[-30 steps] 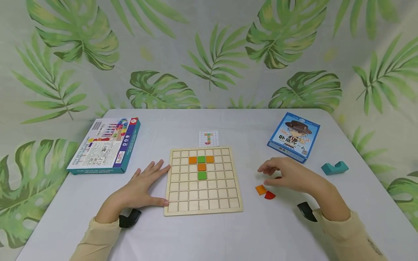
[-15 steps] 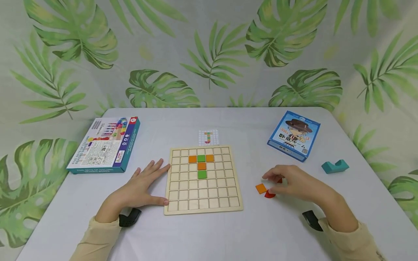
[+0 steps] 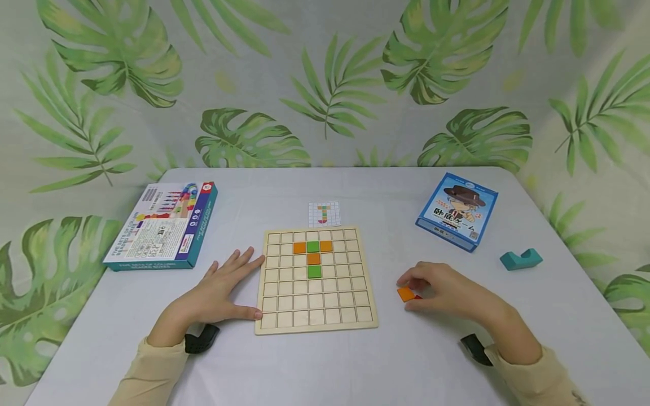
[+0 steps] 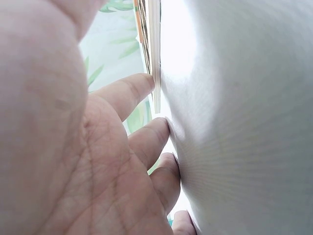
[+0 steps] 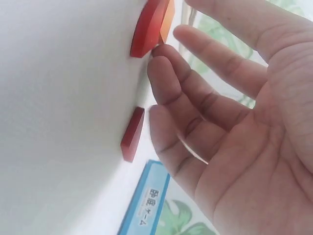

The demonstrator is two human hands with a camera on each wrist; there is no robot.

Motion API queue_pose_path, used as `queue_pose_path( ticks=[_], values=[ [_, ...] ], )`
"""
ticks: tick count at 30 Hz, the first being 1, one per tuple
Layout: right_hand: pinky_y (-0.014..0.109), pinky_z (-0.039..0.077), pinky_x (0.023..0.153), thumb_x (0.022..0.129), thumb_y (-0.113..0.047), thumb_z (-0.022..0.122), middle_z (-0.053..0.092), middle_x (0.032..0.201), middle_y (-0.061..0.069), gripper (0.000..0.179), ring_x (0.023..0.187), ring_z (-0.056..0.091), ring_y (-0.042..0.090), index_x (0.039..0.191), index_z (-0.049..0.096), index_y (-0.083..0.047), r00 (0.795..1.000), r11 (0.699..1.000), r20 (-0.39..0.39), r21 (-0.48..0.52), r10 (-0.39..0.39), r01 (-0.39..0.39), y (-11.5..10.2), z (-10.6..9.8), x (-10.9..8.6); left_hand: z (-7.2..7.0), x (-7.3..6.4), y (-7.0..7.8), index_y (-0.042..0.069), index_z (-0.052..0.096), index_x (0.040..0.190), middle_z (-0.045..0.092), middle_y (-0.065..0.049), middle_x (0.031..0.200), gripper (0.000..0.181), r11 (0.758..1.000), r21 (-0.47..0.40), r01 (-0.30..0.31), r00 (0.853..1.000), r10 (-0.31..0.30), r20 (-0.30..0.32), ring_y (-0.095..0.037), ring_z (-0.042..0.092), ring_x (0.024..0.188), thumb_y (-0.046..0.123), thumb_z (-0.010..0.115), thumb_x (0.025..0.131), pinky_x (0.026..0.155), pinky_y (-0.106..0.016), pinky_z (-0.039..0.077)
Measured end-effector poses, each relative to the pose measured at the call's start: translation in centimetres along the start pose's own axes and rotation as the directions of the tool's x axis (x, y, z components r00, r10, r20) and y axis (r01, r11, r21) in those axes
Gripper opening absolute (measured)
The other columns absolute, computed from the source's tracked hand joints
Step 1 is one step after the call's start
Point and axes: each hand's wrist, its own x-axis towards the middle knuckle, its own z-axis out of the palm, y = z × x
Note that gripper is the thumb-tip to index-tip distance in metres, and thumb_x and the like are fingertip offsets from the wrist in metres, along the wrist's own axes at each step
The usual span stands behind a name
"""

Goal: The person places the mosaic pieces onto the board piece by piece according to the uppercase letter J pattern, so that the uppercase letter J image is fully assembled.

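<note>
My left hand lies spread at the left edge of the wooden grid board, index fingertip and thumb touching its rim. In the left wrist view the extended fingers meet the board's edge and the cloth. Orange and green square tiles, such as the lower green tile, form a T on the board. My right hand is over the loose pieces, thumb and index apart on either side of an orange tile. A red piece overlaps that tile; another red piece lies beneath the other fingers.
A small pattern card lies behind the board. A teal-edged box is at the left, a blue box at the back right. A teal notched block sits at the far right.
My right hand has come down and moved left to the orange tile, covering more of the red pieces. The left hand and the board stay where they were.
</note>
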Motion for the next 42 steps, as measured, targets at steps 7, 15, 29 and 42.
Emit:
queue_pose_path(
  ticks=[7, 15, 29, 42],
  values=[
    [0.023, 0.056, 0.079, 0.088, -0.032, 0.09, 0.066, 0.096, -0.012, 0.034, 0.088, 0.059, 0.003, 0.116, 0.079, -0.016, 1.0, 0.999, 0.024, -0.039, 0.016, -0.015, -0.5, 0.4, 0.8, 0.0, 0.0, 0.1, 0.024, 0.033, 0.17, 0.017, -0.015, 0.181, 0.115, 1.0, -0.003, 0.003, 1.0, -0.003, -0.002, -0.049, 0.008, 0.167, 0.064, 0.088, 0.078, 0.126, -0.08, 0.0],
    [0.026, 0.06, 0.082, 0.088, -0.024, 0.09, 0.068, 0.098, -0.011, 0.03, 0.09, 0.063, 0.004, 0.115, 0.078, -0.016, 1.0, 0.997, 0.014, -0.077, 0.011, -0.01, -0.7, 0.6, 1.2, -0.1, -0.1, 0.1, 0.023, 0.034, 0.17, 0.018, -0.016, 0.181, 0.115, 1.0, -0.002, -0.003, 1.0, 0.003, -0.005, -0.049, 0.008, 0.167, 0.065, 0.088, 0.077, 0.126, -0.08, 0.001],
    [0.026, 0.06, 0.081, 0.088, -0.02, 0.089, 0.072, 0.097, -0.008, 0.023, 0.088, 0.061, 0.009, 0.107, 0.078, -0.012, 0.997, 0.995, 0.021, -0.062, 0.075, -0.074, -0.9, 0.0, 1.8, -0.1, -0.1, 0.2, 0.023, 0.034, 0.17, 0.018, -0.015, 0.181, 0.115, 1.0, -0.002, -0.006, 1.0, 0.006, -0.003, -0.049, 0.009, 0.167, 0.064, 0.088, 0.078, 0.126, -0.081, 0.002],
    [0.036, 0.062, 0.087, 0.093, -0.023, 0.086, 0.071, 0.101, -0.01, 0.022, 0.093, 0.064, 0.009, 0.112, 0.08, -0.015, 0.999, 0.996, 0.032, -0.08, -0.029, 0.032, -3.1, 0.1, 5.0, 0.0, 0.0, -0.1, 0.024, 0.034, 0.17, 0.018, -0.015, 0.181, 0.115, 1.0, 0.01, -0.013, 1.0, 0.013, -0.007, -0.05, 0.01, 0.167, 0.065, 0.088, 0.078, 0.126, -0.081, 0.002]
  ],
)
